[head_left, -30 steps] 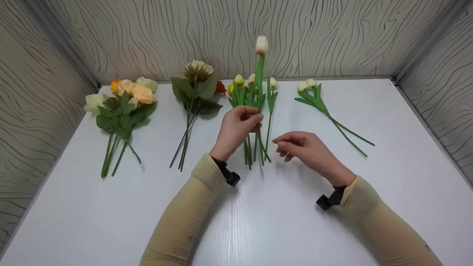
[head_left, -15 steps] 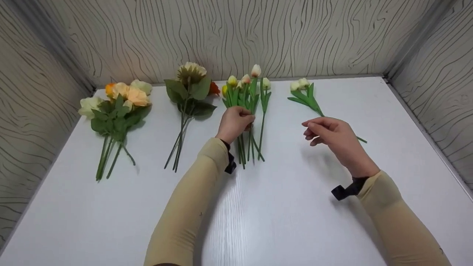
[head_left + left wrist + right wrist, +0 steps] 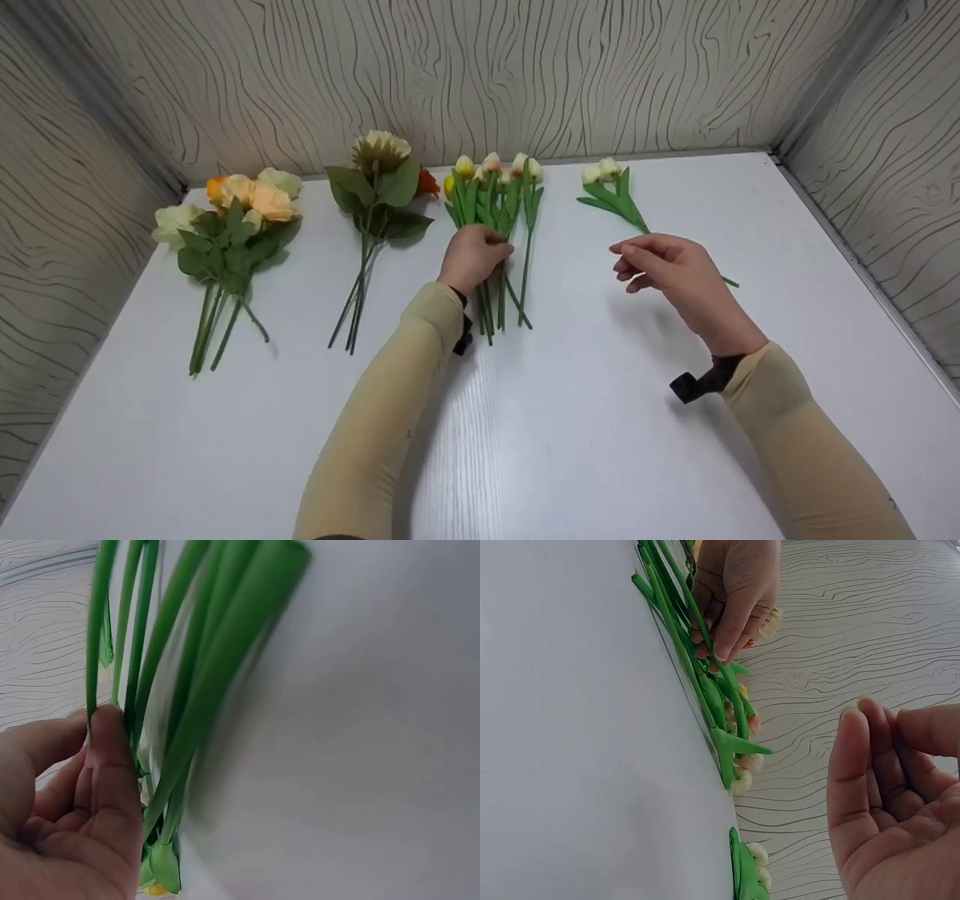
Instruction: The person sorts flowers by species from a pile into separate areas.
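My left hand (image 3: pixel 474 256) lies over the stems of a bunch of tulips (image 3: pixel 491 196) with yellow, pink and white heads. Between thumb and forefinger it pinches a thin green tulip stem (image 3: pixel 97 637), seen close up in the left wrist view, while the other stems lie alongside. A single white tulip (image 3: pixel 531 202) rests at the bunch's right side. My right hand (image 3: pixel 671 274) hovers above the table, fingers loosely bent and holding nothing. It partly covers the stems of two white tulips (image 3: pixel 619 196) lying at the right.
Left of the tulips lies a group of long-stemmed flowers with a large cream bloom (image 3: pixel 381 154) and a red-orange one (image 3: pixel 427 182). Peach, orange and pale roses (image 3: pixel 270 201) lie farther left. The white table (image 3: pixel 570 420) ends at a wood-patterned back wall (image 3: pixel 480 75).
My left hand has lowered the white-pink tulip from above the others down into line with the bunch. My right hand has moved right, away from the bunch, to the two white tulips.
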### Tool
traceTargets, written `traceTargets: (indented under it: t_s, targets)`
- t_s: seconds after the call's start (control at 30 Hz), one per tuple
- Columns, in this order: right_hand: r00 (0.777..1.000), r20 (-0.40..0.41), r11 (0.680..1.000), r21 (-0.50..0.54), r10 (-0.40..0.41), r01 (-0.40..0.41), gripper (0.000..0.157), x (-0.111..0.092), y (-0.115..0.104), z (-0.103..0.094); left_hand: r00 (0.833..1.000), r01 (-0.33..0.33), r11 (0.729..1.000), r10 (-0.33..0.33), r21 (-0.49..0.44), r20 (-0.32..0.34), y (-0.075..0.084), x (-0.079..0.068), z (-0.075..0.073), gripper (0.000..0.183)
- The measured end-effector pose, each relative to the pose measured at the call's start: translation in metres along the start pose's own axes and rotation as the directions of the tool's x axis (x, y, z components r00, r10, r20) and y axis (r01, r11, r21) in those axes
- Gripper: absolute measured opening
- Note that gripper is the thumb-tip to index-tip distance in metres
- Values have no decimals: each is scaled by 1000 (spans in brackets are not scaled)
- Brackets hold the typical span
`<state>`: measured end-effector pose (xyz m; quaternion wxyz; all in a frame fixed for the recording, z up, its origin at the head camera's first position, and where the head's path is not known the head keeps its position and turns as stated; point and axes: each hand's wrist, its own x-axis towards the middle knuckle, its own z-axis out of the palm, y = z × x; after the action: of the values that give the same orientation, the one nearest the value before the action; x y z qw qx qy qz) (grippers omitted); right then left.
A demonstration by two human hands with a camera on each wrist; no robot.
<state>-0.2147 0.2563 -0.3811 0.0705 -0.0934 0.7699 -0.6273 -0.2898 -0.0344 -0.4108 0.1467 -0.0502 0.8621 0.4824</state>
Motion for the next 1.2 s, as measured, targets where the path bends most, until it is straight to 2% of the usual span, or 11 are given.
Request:
traceTargets:
  t_s: [0.33, 0.47, 0.57, 0.63, 0.73, 0.83, 0.93, 1.03, 1.1, 1.13, 1.2]
  targets:
    - [997, -79, 999, -29, 14, -16, 39, -3, 0, -12, 998, -61, 998, 61, -12, 25, 3, -6, -5, 17]
    - [990, -139, 998, -38, 34, -39, 42, -3, 3, -24, 989, -144, 990, 144, -3, 23, 4, -18, -9, 26]
    - [980, -187, 993, -82, 73, -90, 44, -1, 7, -39, 966, -256, 966, 255, 31, 32, 3, -35, -11, 33]
    - [972, -213, 980, -145, 101, -133, 46, 2, 10, -53, 937, -349, 934, 346, 82, 50, 2, -50, -11, 34]
    - [965, -232, 946, -268, 121, -183, 48, 8, 16, -75, 863, -505, 839, 497, 205, 91, 0, -71, -6, 36]
    - [963, -225, 878, -416, 151, -235, 49, 17, 22, -93, 766, -636, 701, 623, 322, 159, -1, -89, 1, 40]
    - [963, -179, 778, -569, 199, -266, 48, 25, 27, -100, 660, -737, 553, 713, 389, 238, 1, -102, 9, 43]
    - [960, -116, 681, -684, 253, -262, 42, 30, 30, -101, 569, -804, 440, 762, 399, 307, 3, -110, 16, 42]
    - [956, -89, 633, -732, 279, -253, 37, 30, 32, -100, 539, -826, 407, 772, 389, 337, 4, -113, 19, 41]
    - [955, -82, 619, -745, 284, -248, 34, 29, 33, -99, 533, -831, 400, 772, 387, 347, 4, -113, 20, 40]
    - [956, -84, 594, -767, 281, -242, 28, 28, 35, -97, 537, -831, 404, 762, 383, 361, 4, -114, 20, 39]
